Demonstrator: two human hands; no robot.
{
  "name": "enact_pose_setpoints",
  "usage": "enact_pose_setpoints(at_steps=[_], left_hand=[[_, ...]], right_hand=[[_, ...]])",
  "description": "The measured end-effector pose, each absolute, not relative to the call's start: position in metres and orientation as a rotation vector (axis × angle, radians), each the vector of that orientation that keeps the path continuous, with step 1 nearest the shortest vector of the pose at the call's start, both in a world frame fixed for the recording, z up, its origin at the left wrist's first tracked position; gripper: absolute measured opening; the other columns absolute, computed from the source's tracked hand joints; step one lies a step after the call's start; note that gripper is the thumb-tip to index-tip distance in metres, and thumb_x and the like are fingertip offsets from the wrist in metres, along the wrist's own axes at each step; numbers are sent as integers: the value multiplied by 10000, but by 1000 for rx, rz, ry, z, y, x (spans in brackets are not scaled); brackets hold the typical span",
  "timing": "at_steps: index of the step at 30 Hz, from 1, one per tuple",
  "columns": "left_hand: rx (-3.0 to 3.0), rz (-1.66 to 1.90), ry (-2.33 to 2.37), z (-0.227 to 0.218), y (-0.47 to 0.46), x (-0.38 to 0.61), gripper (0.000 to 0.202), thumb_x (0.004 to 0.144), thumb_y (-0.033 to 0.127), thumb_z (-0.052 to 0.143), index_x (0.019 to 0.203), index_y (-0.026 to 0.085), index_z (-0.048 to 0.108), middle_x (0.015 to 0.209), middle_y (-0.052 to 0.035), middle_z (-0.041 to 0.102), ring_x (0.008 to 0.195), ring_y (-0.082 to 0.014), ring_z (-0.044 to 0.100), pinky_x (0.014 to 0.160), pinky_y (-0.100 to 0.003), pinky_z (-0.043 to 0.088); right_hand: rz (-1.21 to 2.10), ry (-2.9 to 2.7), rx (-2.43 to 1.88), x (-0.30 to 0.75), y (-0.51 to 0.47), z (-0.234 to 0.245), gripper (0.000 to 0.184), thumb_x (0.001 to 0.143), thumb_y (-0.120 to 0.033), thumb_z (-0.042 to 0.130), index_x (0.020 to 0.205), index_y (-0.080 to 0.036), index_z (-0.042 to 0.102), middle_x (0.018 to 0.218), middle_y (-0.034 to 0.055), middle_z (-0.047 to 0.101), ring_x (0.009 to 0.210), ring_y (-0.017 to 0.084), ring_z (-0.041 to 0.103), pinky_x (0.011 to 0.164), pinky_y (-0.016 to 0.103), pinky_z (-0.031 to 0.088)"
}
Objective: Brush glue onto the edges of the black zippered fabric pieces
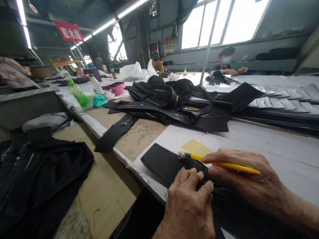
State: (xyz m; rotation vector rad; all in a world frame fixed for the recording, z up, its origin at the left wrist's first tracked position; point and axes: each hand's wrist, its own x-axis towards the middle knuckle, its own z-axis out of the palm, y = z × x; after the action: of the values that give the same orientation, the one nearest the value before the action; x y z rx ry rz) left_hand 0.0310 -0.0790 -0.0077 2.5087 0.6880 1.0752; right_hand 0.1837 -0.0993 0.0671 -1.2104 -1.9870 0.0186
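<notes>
A black fabric strip (159, 161) lies at the table's near edge, its squared end toward the far left. My left hand (190, 199) presses on it with bent fingers, gripping the material. Between the thumb and fingers of my right hand (249, 169) is a yellow-handled brush (224, 165). Its whitish bristles touch or hover just over the strip's upper edge; I cannot tell which. Behind the brush, a small yellowish card (195, 147) rests on the white table covering. More black fabric extends under both wrists.
Ahead lies a heap of black zippered pieces (159, 96). Layered black pieces with pale ends (284, 103) are stacked at right. Bottles (78, 93) and a pink bowl (117, 88) stand at left. Black fabric (42, 179) is below left. A person (225, 64) sits across the table.
</notes>
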Motion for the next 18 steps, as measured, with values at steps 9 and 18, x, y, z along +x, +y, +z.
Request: enact_pose_setpoints(at_steps=[9,18], left_hand=[[2513,1102,700,-8,-80,32,264,758,156,482,963,180,647,992,-108,618,940,-267,551,831,-514,510],[2510,1122,716,-8,-80,32,276,764,154,478,977,191,650,985,-96,627,920,-255,554,804,-479,530]], right_hand=[[149,-1933,-1397,192,-101,77,114,821,-275,574,790,-206,659,719,-32,670,629,86,624,562,141,459],[513,-1721,-1534,194,-97,83,288,780,-458,594,748,-187,683,625,7,618,542,117,541,483,205,415]])
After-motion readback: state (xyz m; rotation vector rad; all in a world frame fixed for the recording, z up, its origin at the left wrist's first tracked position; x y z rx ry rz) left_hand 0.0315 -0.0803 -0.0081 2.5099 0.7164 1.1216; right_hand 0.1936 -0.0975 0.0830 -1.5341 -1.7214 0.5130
